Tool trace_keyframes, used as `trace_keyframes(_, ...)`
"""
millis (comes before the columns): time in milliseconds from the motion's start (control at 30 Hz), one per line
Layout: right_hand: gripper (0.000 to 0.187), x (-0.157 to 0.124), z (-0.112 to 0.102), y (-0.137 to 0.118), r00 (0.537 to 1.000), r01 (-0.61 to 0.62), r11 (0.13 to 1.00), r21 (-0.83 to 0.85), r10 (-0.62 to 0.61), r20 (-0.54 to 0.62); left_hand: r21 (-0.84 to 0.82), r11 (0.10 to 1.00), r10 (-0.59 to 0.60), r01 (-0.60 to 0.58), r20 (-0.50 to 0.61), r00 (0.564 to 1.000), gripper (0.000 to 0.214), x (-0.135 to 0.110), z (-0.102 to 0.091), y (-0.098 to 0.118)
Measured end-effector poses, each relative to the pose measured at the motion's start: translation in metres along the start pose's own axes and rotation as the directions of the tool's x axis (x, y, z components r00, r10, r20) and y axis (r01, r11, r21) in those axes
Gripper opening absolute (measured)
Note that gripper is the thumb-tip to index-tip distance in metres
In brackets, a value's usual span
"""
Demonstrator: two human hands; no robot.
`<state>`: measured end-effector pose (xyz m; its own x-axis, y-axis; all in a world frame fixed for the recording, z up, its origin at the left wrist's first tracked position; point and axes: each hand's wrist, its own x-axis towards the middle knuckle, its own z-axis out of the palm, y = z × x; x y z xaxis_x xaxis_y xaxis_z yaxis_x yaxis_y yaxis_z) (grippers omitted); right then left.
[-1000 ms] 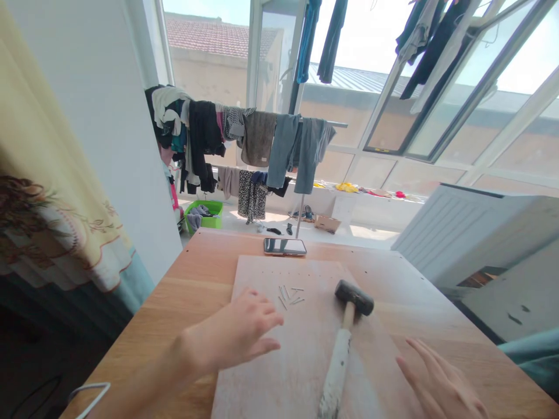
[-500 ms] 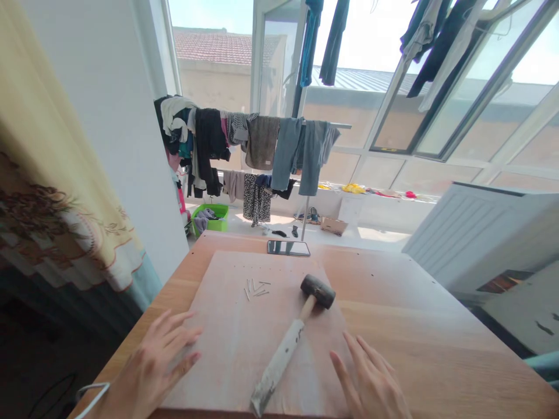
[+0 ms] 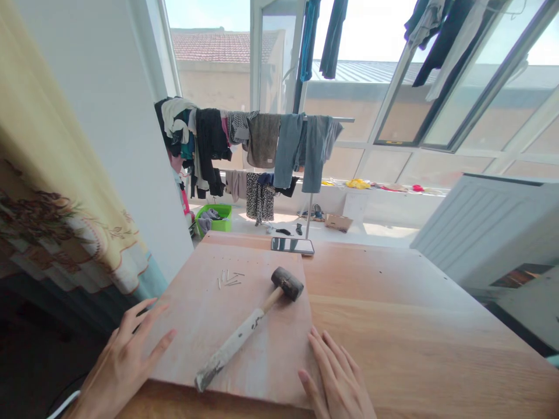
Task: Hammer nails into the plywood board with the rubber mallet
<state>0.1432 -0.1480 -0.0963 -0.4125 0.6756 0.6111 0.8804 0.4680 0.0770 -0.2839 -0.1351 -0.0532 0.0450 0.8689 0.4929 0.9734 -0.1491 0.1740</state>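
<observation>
A thin, pale wooden board (image 3: pixel 183 326) lies on the wooden table. Across it rests a mallet (image 3: pixel 244 331) with a black head and a worn, white-coated handle. Several nails (image 3: pixel 229 280) are scattered on the board's upper part, left of the mallet head. My left hand (image 3: pixel 124 355) is at the board's left edge, fingers spread. My right hand (image 3: pixel 336 372) lies against the board's right edge, its fingers stretched out and the thumb over the surface. Neither hand holds anything.
A phone (image 3: pixel 292 245) lies at the far side of the table (image 3: pixel 406 326). Beyond stand a laundry rack (image 3: pixel 345 120) hung with clothes and a green basket (image 3: pixel 223 216). A curtain (image 3: pixel 82 192) hangs at the left. A white ribbed panel (image 3: pixel 484 227) stands at the right.
The board has shifted left across the table, carrying the mallet and nails with it. Both my hands have moved left too, and the right hand now meets the board's right edge.
</observation>
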Motion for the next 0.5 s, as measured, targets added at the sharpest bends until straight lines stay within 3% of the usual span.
trace_keyframes(200, 0.053, -0.002, -0.012, 0.016, 1.0, 0.017, 0.993, -0.119, -0.017, 0.0, -0.049, 0.995, 0.084, -0.087, -0.056, 0.995, 0.044, -0.002, -0.006, 0.025)
trace_keyframes(300, 0.045, -0.018, -0.024, 0.046, 0.996, 0.085, 0.977, -0.196, -0.077, 0.05, -0.069, 0.983, 0.167, -0.169, -0.042, 0.985, 0.04, -0.004, -0.002, 0.048)
trace_keyframes(367, 0.037, -0.03, -0.035, 0.069, 0.977, 0.211, 0.951, -0.225, -0.194, 0.092, -0.089, 0.968, 0.231, -0.233, -0.026, 0.972, 0.039, -0.007, 0.001, 0.067)
trace_keyframes(500, 0.037, -0.051, -0.059, 0.109, 0.959, 0.282, 0.895, -0.346, -0.271, 0.081, -0.179, 0.94, 0.295, -0.292, -0.007, 0.955, 0.039, -0.013, 0.008, 0.104)
